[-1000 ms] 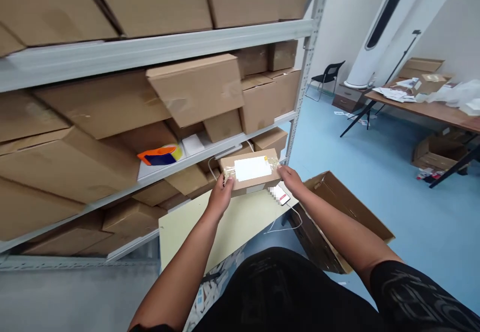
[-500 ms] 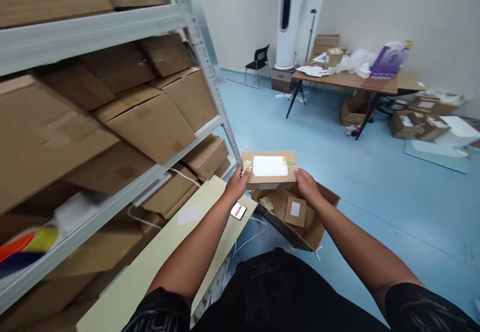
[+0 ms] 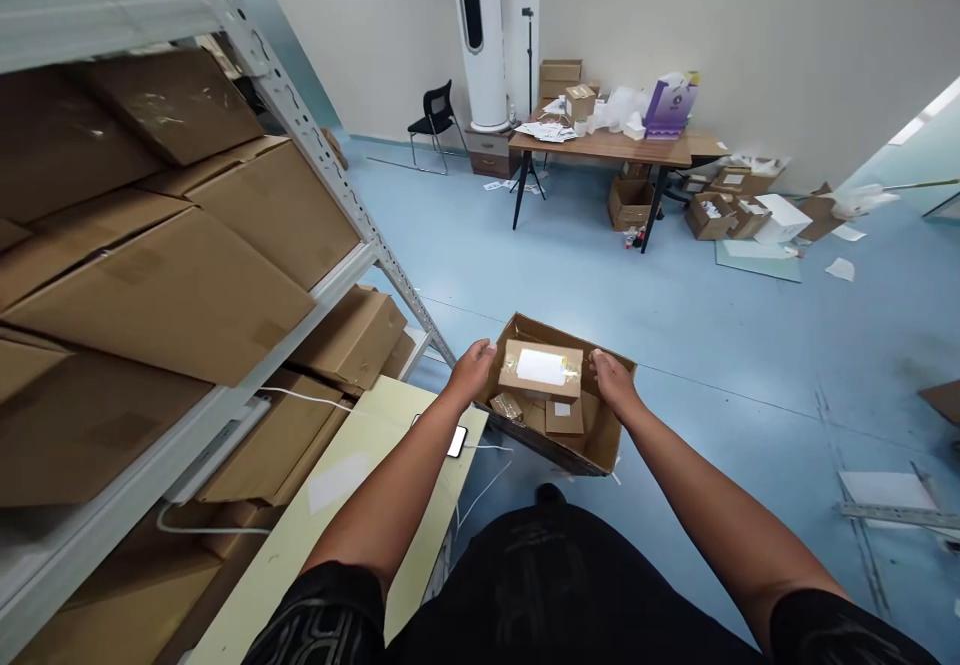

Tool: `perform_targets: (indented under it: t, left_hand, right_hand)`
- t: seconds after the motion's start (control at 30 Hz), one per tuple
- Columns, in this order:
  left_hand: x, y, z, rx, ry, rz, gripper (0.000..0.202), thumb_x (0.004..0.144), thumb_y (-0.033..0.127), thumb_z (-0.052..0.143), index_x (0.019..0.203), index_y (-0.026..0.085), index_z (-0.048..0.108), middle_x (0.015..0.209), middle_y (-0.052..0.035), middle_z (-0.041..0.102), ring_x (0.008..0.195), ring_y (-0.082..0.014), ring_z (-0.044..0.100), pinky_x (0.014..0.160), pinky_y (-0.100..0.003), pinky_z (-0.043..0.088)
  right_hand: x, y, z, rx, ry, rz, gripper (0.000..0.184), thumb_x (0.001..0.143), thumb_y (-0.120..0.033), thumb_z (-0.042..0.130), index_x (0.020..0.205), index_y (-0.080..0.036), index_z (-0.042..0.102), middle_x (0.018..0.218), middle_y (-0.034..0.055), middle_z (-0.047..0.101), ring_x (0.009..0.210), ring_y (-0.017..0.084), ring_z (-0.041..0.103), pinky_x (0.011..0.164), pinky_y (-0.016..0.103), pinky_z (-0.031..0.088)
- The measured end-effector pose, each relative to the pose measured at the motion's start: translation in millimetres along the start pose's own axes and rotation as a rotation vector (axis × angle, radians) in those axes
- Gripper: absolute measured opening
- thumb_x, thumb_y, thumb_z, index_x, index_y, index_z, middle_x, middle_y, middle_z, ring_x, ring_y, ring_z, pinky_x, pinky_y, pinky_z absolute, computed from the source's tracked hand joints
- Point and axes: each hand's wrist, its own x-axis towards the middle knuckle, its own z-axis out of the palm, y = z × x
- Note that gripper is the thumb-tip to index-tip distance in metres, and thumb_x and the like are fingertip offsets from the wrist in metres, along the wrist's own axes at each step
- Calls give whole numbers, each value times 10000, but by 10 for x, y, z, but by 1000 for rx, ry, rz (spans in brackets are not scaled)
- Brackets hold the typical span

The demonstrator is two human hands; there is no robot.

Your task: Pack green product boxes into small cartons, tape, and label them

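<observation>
A small cardboard box with a white label (image 3: 540,369) lies in the top of an open brown carton (image 3: 607,440) on the blue floor, over several smaller labelled parcels. My left hand (image 3: 471,371) hangs just left of the small box and my right hand (image 3: 611,381) just right of it. A narrow gap shows on each side. Both hands have loosely curled fingers with nothing in them.
Metal shelving (image 3: 300,135) packed with cardboard boxes runs along my left. A pale yellow board (image 3: 337,485) with a phone (image 3: 455,441) and white cable lies below it. Farther off stand a cluttered wooden table (image 3: 600,148), a black chair (image 3: 433,110), a white tower unit (image 3: 484,35) and scattered boxes.
I have turned right, away from the shelves, carrying the small labelled box from the yellow board to the floor carton. The box now sits lower in the carton, apart from my hands.
</observation>
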Motion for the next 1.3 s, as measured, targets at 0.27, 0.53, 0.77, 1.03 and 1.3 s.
perform_targets:
  t: [0.27, 0.53, 0.77, 1.03, 1.3]
  left_hand:
    - [-669, -358, -467, -41, 186, -30, 530, 910, 652, 503, 1111, 215, 725, 1149, -86, 757, 1119, -284, 673, 975, -398, 528]
    - [-2269, -903, -832, -203, 585, -306, 484, 921, 617, 511, 1097, 212, 707, 1216, -94, 730, 1115, -265, 673, 968, -402, 535]
    - [-3838, -1239, -618, -302, 954, -412, 419, 902, 563, 548, 1053, 208, 711, 1149, -87, 748, 1092, -258, 682, 960, -391, 536]
    - [-5524, -1597, -21, -384, 1254, -475, 362, 872, 477, 581, 1043, 189, 718, 1038, -70, 760, 991, -241, 697, 941, -372, 529]
    - [-7107, -2049, 320, -414, 1447, -559, 314, 860, 424, 606, 1047, 201, 722, 1064, -78, 766, 1025, -250, 701, 958, -377, 527]
  right_hand:
    - [168, -18, 327, -42, -194, -67, 676, 918, -757, 383, 1024, -196, 745, 1065, 103, 770, 1014, 293, 697, 893, 396, 536]
    - [77, -199, 1349, -100, -597, -90, 605, 873, -723, 443, 921, -192, 730, 1030, 137, 775, 986, 305, 707, 843, 392, 548]
    - [-790, -348, 2230, -220, -974, -186, 549, 821, -689, 525, 905, -185, 727, 1026, 134, 778, 908, 295, 738, 815, 413, 562]
    - [-2160, -208, 2812, -430, -1308, -366, 437, 809, -611, 616, 949, -216, 741, 1066, 145, 788, 945, 314, 761, 843, 434, 580]
    - [-3897, 111, 3160, -549, -1530, -500, 342, 786, -509, 632, 959, -245, 763, 1089, 114, 790, 965, 312, 766, 843, 410, 575]
